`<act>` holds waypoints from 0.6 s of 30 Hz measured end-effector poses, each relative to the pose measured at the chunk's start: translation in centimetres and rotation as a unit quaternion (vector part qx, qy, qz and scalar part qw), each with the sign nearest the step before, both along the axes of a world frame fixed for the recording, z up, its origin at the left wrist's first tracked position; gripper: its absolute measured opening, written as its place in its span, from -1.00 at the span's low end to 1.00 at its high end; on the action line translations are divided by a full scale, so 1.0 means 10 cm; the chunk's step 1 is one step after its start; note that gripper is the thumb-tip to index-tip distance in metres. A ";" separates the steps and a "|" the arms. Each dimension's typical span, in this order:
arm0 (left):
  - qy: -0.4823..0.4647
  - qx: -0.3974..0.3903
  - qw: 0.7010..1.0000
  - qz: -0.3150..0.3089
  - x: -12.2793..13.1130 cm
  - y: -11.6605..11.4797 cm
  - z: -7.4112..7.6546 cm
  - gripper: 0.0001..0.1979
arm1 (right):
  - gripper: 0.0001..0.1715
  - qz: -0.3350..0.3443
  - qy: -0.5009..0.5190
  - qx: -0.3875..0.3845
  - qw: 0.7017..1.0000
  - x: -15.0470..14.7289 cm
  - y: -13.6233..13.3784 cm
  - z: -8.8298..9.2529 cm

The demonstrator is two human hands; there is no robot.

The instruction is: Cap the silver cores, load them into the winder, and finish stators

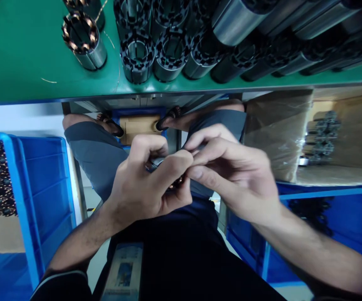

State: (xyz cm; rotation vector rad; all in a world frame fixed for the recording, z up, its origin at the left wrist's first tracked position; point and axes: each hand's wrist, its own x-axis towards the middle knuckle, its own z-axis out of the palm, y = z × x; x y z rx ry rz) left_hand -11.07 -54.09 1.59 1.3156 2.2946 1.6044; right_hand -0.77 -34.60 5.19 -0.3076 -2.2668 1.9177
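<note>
Above my lap, my left hand point(151, 177) is closed around a small motor stator point(176, 182). Only a bit of its copper winding and a grey metal edge show between the fingers. My right hand point(227, 167) meets it from the right, its thumb and fingertips pinched together at the stator's end. What those fingertips hold, if anything, is hidden. Beyond the hands, a copper-wound stator point(89, 52) stands upright on the green table, left of several unwound stators point(170, 56) with black slotted ends.
The green bench point(18, 62) carries stacked stators at the right and loose wire scraps point(48, 80). A blue crate point(46, 188) with wound parts is at left. At right, a cardboard box point(271, 138) holds metal cores above a blue bin point(356, 225). A phone point(122, 271) lies on my lap.
</note>
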 end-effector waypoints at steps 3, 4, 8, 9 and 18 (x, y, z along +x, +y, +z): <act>-0.451 -0.065 0.865 -0.210 -0.04 -0.05 -0.03 -0.64 | -0.83 0.147 0.058 0.169 0.973 -0.03 0.27 0.16; -0.568 -0.085 0.777 -0.258 -0.04 -0.06 -0.07 -0.45 | -0.83 0.186 0.056 0.184 0.964 -0.01 0.33 0.19; -0.447 -0.036 0.889 -0.090 0.07 -0.15 -0.23 -0.31 | -0.85 0.154 -0.127 0.049 0.979 0.13 0.34 0.22; -0.281 -0.014 0.959 -0.028 0.11 -0.16 -0.24 -0.39 | -0.77 0.132 -0.182 -0.006 0.974 0.15 0.30 0.20; -0.305 -0.033 0.931 -0.197 0.02 -0.18 0.20 -0.70 | -0.66 0.130 -0.029 0.152 0.979 -0.08 0.47 0.47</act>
